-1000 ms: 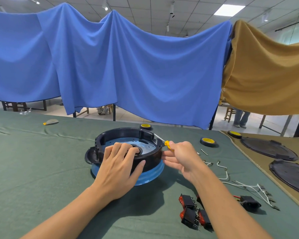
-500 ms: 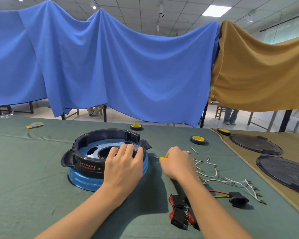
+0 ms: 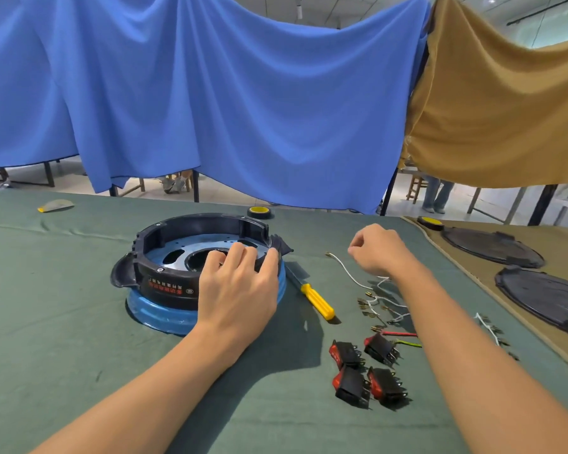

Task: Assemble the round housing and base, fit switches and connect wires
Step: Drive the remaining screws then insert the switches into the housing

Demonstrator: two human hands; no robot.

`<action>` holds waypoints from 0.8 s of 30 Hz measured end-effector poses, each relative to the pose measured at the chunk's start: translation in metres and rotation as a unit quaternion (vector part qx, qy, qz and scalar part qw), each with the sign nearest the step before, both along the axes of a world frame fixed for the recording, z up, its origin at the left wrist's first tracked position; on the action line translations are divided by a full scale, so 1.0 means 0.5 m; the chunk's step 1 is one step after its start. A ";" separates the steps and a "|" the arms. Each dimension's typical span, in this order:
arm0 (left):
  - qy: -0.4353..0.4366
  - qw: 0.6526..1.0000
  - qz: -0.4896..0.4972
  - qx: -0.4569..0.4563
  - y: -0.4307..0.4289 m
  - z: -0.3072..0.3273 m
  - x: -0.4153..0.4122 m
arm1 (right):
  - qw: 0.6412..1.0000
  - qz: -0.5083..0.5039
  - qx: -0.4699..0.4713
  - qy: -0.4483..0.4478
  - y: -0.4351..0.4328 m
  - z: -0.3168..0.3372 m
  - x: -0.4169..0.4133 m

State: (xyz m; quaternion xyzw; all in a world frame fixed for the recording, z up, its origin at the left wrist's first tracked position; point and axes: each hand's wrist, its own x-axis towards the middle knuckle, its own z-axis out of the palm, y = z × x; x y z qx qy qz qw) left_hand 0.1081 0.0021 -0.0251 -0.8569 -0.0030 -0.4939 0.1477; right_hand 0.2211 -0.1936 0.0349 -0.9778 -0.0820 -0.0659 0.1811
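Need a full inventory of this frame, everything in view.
base: one, blue, centre
round housing: one, black, on base
screwdriver: one, yellow handle, right of base
switches: four, black-red, near right
wires: several, mostly white, right of screwdriver
tape rolls: two, yellow-black, far side
round plates: two, dark, at right
hanging cloths: two, blue and brown, behind
left grip: one, bare hand, holds housing rim
right grip: one, bare hand, fingers curled, above wires

Both bare forearms reach forward. The left hand (image 3: 240,290) lies palm down, its fingers curled over the near rim of the housing (image 3: 164,285), thumb to the right. The right hand (image 3: 379,249) hovers, fingers curled inward, holding nothing.
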 end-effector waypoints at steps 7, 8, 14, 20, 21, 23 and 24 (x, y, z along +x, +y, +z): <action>-0.003 1.000 0.005 0.008 0.001 -0.001 0.000 | 0.999 0.016 -0.043 0.029 -0.040 -0.040 0.062; -0.005 1.000 0.004 0.009 0.001 -0.002 0.001 | 0.998 0.026 -0.047 0.041 -0.040 -0.045 0.063; -0.017 1.000 -0.010 0.015 0.004 -0.008 0.001 | 0.998 0.025 -0.048 0.022 -0.037 -0.072 0.069; 0.004 1.000 -0.004 0.010 0.003 -0.007 -0.003 | 1.000 0.003 0.009 -0.025 -0.033 -0.073 0.062; 0.006 1.000 -0.001 0.009 0.003 -0.006 -0.004 | 1.000 0.004 0.010 -0.029 -0.032 -0.073 0.062; 0.009 1.000 0.002 0.008 0.002 -0.004 -0.005 | 0.999 0.004 0.015 -0.031 -0.032 -0.071 0.060; 0.012 1.000 0.003 0.007 0.001 -0.004 -0.006 | 0.999 0.003 0.015 -0.030 -0.031 -0.069 0.059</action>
